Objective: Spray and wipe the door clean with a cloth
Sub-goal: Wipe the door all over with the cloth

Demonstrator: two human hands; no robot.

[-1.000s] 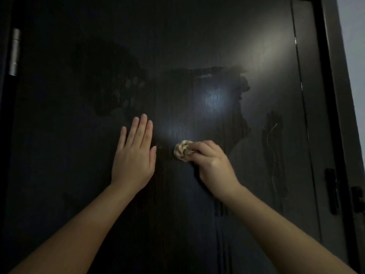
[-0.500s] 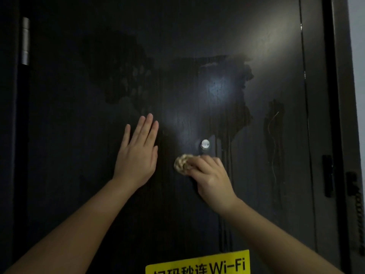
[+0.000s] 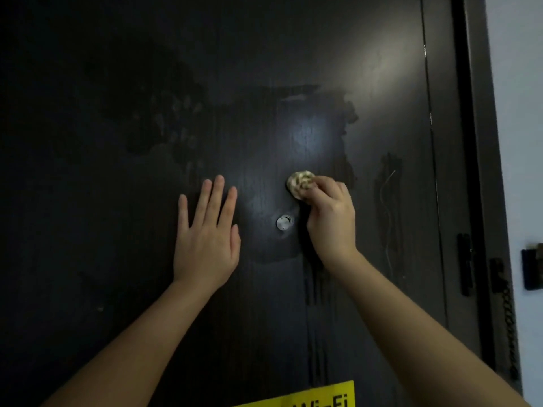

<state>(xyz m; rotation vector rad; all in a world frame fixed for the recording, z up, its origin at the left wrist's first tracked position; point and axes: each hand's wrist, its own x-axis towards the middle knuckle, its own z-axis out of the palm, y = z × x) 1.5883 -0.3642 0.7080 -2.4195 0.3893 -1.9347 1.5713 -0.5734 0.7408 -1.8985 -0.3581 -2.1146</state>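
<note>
Dark door [image 3: 367,69] shows wet smears above its peephole [image 3: 284,222]. Curled round the balled cloth [image 3: 300,183], the right hand [image 3: 332,224] has carried it from below-left to just above the peephole; the left hand [image 3: 205,242] stays flat, fingers straight, leftward.

Place: home entryway
Evidence: dark wood-grain door [image 3: 264,69], round silver peephole [image 3: 284,222], black door chain [image 3: 508,318], yellow Wi-Fi sticker [image 3: 308,396]

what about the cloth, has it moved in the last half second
Yes, up and rightward: the cloth was below-left of the peephole and now sits above-right of it.
</note>
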